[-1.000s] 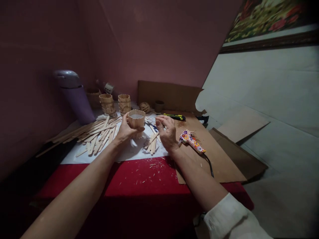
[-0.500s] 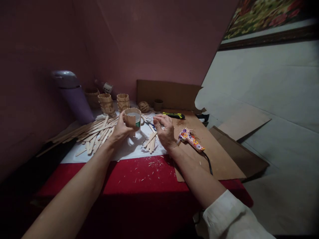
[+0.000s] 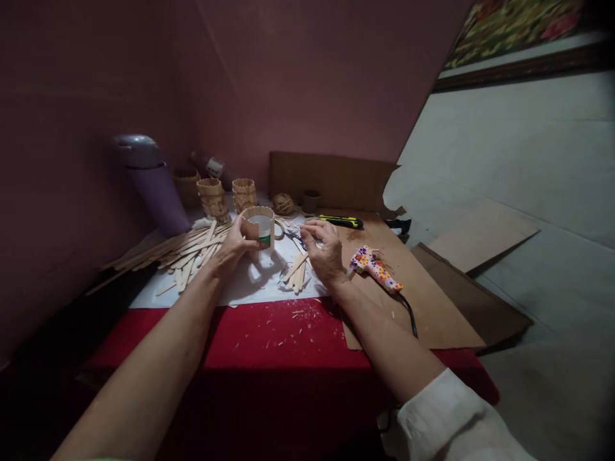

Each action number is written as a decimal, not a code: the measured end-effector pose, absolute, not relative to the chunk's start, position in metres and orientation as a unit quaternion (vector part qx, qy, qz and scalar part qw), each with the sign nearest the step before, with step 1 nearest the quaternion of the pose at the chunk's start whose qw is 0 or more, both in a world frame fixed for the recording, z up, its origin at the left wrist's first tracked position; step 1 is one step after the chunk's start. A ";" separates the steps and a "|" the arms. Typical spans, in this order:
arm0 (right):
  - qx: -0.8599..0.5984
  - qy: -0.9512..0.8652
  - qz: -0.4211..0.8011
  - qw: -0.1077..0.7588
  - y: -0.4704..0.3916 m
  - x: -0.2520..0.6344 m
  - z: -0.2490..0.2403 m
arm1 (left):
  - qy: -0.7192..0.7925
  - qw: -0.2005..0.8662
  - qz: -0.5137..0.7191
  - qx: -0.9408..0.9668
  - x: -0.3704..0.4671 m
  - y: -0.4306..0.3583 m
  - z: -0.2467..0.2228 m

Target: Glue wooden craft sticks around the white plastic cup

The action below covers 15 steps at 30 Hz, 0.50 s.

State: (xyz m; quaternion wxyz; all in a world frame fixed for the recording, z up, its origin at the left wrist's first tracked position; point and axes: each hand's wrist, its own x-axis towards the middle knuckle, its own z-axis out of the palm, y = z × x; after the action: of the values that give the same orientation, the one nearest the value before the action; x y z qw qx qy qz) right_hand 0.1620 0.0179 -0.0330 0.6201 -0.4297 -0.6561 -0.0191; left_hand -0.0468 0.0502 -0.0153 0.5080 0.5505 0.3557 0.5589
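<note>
My left hand point(image 3: 234, 246) grips a round cup point(image 3: 267, 221) with wooden sticks around its wall; a green and clear part shows where sticks are absent. My right hand point(image 3: 324, 251) is raised to the right of the cup, its fingers bent and thumb near the fingertips; whether it pinches something small is too hard to tell. Below and between the hands lie several short sticks point(image 3: 298, 274) on white paper. A flower-patterned glue gun point(image 3: 377, 269) rests on cardboard right of my right hand. A pile of craft sticks point(image 3: 192, 253) spreads left of the cup.
Two stick-covered cups point(image 3: 212, 200) point(image 3: 244, 195) stand behind, near a twine ball point(image 3: 283, 204) and a small dark pot point(image 3: 311, 201). A purple flask point(image 3: 158, 198) leans at left. A yellow-black cutter point(image 3: 342, 221) lies on the cardboard point(image 3: 432, 320). Wood scraps dot the red cloth point(image 3: 269, 352).
The whole view has shifted slightly, so things appear a little farther right. The cup in my left hand has turned a little, showing more of its green part.
</note>
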 end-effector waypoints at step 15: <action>-0.370 -0.722 -0.006 0.584 0.002 0.158 -0.022 | 0.321 0.598 0.562 0.473 -0.033 0.032 0.000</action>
State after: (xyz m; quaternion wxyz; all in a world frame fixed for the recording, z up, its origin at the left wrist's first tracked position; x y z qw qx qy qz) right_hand 0.1576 0.0016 -0.0218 0.5842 -0.3699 -0.7224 -0.0065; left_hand -0.0327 0.0322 0.0004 0.5979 0.4728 0.3212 0.5620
